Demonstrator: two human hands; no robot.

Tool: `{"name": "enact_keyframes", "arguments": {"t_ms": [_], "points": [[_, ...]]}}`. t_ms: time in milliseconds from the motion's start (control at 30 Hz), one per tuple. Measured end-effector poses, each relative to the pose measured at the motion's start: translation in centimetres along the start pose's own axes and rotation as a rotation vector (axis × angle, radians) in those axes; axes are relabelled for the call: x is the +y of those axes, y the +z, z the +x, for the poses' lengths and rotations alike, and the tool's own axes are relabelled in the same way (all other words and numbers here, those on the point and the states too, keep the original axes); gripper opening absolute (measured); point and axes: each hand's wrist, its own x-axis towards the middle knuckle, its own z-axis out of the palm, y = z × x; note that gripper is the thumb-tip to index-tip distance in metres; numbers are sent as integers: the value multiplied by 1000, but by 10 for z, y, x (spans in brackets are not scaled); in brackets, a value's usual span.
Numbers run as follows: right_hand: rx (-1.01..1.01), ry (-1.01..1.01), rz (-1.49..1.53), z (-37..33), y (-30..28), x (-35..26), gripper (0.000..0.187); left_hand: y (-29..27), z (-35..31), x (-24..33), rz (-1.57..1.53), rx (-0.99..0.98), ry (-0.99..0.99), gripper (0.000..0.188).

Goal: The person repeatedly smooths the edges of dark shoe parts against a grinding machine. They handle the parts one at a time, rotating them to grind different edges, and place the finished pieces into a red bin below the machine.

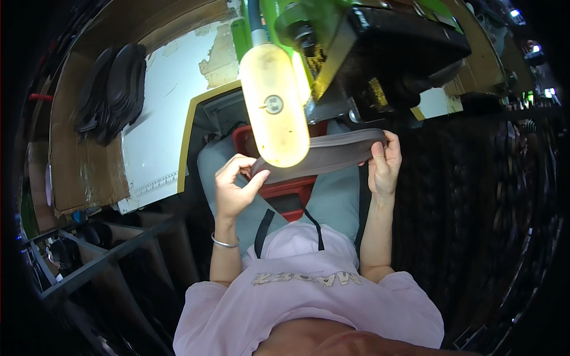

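Note:
Between my two hands, above my lap, is a dark grey-brown shoe sole, held lengthwise with its edge turned up. My left hand pinches its left end between thumb and fingers. At the other end, my right hand grips the tip, thumb on the near face. A lit yellowish lamp hangs in front and hides the sole's upper left part. A stack of similar dark soles lies at the far left.
A black and green machine stands beyond my hands, close to the sole. The white worktop has cardboard walls at its left. Below it is a grey rack. Something red shows between my legs.

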Motion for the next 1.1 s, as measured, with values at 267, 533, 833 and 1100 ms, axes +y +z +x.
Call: {"name": "enact_keyframes", "arguments": {"t_ms": [267,533,833,1100], "points": [[17,-31,-109,31,5,-35,26,52,43,47,123,-67,3,18],[13,15,-48,60,19,-49,14,48,54,37,-288,-210,-192,17],[-187,43,19,26,58,-22,21,-21,32,4,-231,-170,-174,17],[-123,-200,-187,29,25,-24,26,18,44,47,166,-44,28,16]]}}
